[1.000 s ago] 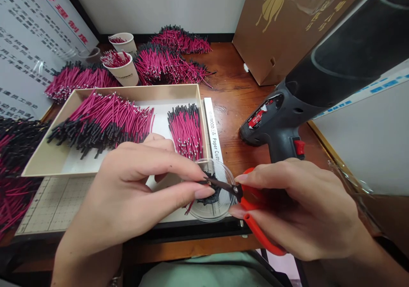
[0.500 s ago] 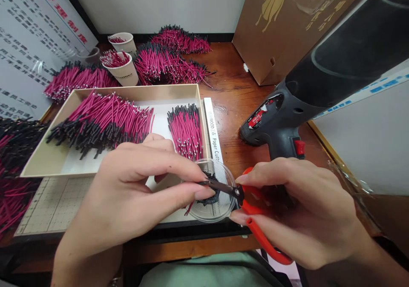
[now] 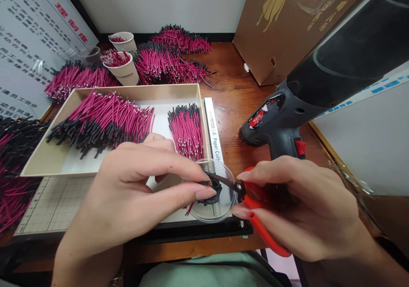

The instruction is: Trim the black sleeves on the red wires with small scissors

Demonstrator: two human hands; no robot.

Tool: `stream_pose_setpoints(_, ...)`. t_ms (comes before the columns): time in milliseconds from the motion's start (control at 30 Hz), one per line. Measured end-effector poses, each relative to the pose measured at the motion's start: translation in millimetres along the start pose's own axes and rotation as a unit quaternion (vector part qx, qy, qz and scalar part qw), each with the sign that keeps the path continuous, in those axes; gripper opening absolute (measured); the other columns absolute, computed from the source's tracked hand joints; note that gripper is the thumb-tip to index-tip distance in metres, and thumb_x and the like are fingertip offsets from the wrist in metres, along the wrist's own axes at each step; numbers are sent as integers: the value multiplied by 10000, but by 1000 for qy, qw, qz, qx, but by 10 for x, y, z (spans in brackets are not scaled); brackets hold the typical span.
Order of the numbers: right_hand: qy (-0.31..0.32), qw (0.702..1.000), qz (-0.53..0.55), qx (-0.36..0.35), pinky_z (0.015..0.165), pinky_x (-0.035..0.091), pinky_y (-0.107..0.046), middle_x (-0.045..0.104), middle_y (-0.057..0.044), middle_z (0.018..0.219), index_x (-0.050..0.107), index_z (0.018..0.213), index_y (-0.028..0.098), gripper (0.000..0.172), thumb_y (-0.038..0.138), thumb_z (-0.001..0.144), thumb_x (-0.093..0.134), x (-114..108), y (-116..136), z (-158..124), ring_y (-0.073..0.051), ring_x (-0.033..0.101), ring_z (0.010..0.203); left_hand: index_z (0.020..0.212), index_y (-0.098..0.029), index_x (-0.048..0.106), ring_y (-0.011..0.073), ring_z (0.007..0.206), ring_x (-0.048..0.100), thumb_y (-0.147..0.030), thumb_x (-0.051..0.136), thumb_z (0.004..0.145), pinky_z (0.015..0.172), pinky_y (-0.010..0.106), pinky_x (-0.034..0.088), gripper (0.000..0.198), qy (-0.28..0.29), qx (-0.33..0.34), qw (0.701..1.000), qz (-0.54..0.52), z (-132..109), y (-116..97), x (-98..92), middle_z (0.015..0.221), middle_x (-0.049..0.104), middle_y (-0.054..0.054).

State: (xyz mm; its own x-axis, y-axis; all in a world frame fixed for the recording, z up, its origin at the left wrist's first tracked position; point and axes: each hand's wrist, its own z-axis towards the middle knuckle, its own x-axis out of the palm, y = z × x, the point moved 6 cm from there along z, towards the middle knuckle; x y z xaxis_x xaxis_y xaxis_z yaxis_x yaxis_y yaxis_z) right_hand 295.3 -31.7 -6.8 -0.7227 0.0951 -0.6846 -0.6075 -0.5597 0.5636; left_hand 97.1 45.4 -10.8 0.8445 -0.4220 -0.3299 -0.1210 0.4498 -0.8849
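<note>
My left hand [image 3: 143, 189] pinches a thin wire, its black end showing between thumb and forefinger and a red end below. My right hand [image 3: 300, 206] holds red-handled scissors [image 3: 266, 235], their dark blades by the fingertips of my left hand. Under the blades sits a round clear dish [image 3: 228, 206] with small black pieces [image 3: 213, 195] in it. Behind my left hand, a cream box [image 3: 35, 161] holds a wide heap of red wires with black ends [image 3: 108, 119] and a smaller bundle [image 3: 185, 131] at its right.
A paper cutter [image 3: 212, 129] lies under the box and dish. Two paper cups [image 3: 126, 72] with wires stand behind, beside more wire piles [image 3: 162, 63]. At the right are a black heat gun or similar tool [image 3: 287, 108] and a brown carton [image 3: 255, 27].
The scissors and my right hand have shifted slightly right, and the upper blade has come clear of the wire's black end. My left hand keeps its pinch nearly unmoved.
</note>
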Motion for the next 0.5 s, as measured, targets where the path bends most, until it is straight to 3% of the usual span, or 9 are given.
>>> stream_pose_setpoints(200,-3,1000,15,8,509,470,-281,684,70,756,602,1094,259,205,169,983,749,-6,22,-8,-103,606,552,865,-326,888,80,574,580,-199,919,935,589,238,490,148,8,-7,1000,-1,8,-6,-7,644,729,-89)
stream_pose_setpoints(500,9,1000,11,1,516,504,-268,697,62,739,608,1092,261,146,227,1045,742,17,-12,-5,-113,656,570,862,-296,896,89,571,576,-185,910,945,544,219,494,139,4,-4,1000,9,12,-28,-6,647,759,-68)
